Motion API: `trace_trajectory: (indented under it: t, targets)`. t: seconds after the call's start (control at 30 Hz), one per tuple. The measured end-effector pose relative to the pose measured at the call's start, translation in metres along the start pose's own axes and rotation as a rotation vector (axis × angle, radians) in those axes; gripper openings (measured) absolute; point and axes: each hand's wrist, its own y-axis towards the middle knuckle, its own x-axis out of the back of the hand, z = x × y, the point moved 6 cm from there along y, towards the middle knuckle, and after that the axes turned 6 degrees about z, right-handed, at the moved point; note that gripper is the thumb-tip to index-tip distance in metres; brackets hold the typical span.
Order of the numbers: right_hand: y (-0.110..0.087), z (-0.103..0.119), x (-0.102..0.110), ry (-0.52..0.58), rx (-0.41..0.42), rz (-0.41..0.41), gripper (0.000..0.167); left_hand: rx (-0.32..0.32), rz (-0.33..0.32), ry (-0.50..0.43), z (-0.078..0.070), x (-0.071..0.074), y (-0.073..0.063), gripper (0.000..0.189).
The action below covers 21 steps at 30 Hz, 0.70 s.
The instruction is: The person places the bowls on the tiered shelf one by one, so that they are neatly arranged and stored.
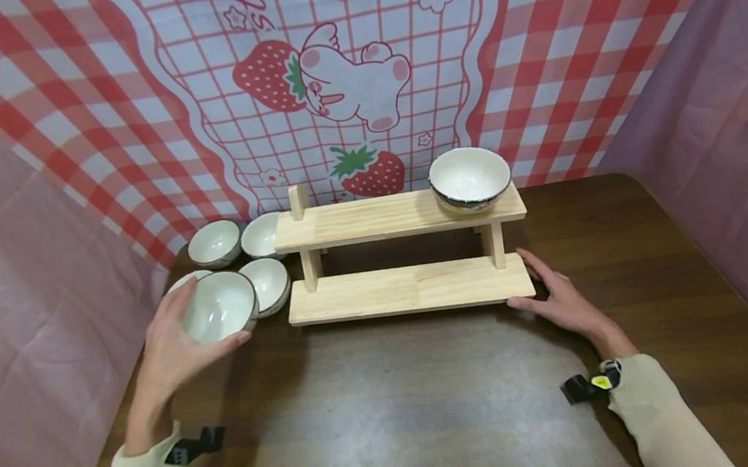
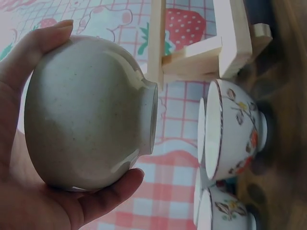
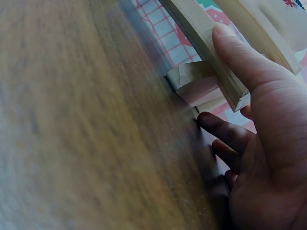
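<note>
My left hand grips a bowl by its sides, thumb and fingers spread around it, off the table. In the left wrist view the held bowl shows a plain greyish outside and its foot ring. My right hand holds the right end of the two-tier wooden shelf, thumb at the lower board's front edge. The right wrist view shows that thumb against the board; part of the index finger is hidden behind it. A dark-rimmed bowl sits at the right of the upper board.
Left of the shelf, several white bowls stand on the table, among them a back-left bowl and a flower-patterned bowl. One is partly hidden by the held bowl. A checked strawberry cloth hangs behind the brown table.
</note>
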Motion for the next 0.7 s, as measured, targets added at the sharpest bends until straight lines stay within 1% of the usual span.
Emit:
trace_trajectory:
  t: [0.23, 0.37, 0.47, 0.7]
  targets:
    - [-0.001, 0.0, 0.002, 0.002, -0.008, -0.003, 0.099, -0.028, 0.051, 0.034, -0.02, -0.001, 0.013, 0.109]
    - [-0.001, -0.001, 0.002, 0.007, -0.001, -0.007, 0.099, -0.072, 0.062, 0.025, -0.032, -0.003, 0.022, 0.107]
    - [-0.001, -0.001, 0.001, 0.01, 0.005, -0.009, 0.099, -0.09, 0.076, 0.014, -0.039, -0.007, 0.028, 0.107]
    - [0.0, -0.001, 0.0, 0.008, 0.009, -0.008, 0.099, -0.073, 0.125, 0.011, -0.052, -0.019, 0.041, 0.107]
